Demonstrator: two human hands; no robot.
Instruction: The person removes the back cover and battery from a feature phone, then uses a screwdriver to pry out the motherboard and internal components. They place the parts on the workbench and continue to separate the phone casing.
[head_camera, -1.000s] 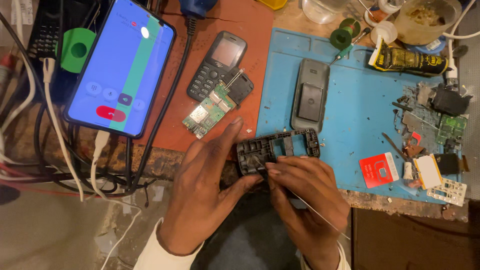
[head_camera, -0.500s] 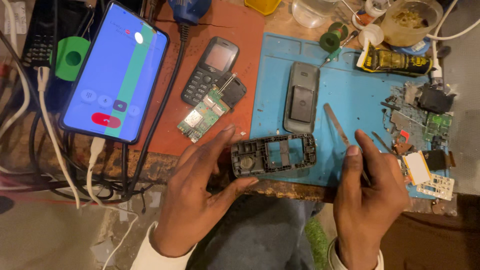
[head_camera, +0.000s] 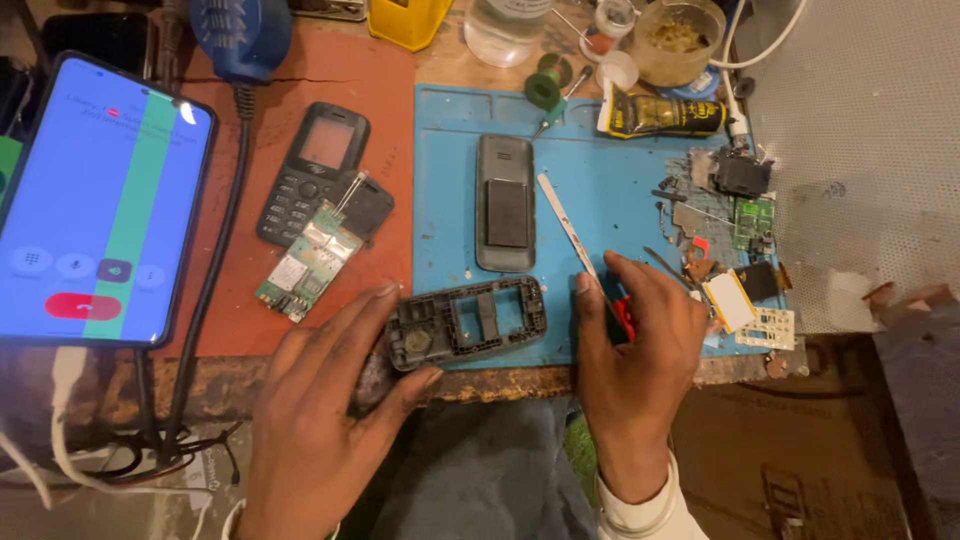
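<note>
Since the frame half a second before, the right hand (head_camera: 640, 350) had come down from above the mat to rest on the blue work mat (head_camera: 450, 150), and the thin metal pry tool (head_camera: 568, 228) it carried had tipped from upright to lie slanted across the mat. The fingers were curled loosely over the tool's lower end, thumb and forefinger pinching it, with a small red part (head_camera: 624, 316) showing just under them; whether that red part was also gripped could not be told. The left hand (head_camera: 320, 420) stayed spread at the bench edge, thumb and forefinger closed on the left end of the dark grey phone frame (head_camera: 468, 322), probably to keep it from sliding, since the frame lay flat at the mat's near edge and partly over the bench lip. A grey back cover (head_camera: 505, 200) sat just beyond the frame, within easy reach. On the rust-coloured pad (head_camera: 330, 80) to the left lay 1 black keypad phone (head_camera: 312, 170) with a green circuit board (head_camera: 308, 262) leaning against it. Loose boards and scraps (head_camera: 735, 215) were heaped at the mat's right side, out of the way. A lit smartphone (head_camera: 100, 200) stood propped at the far left.
</note>
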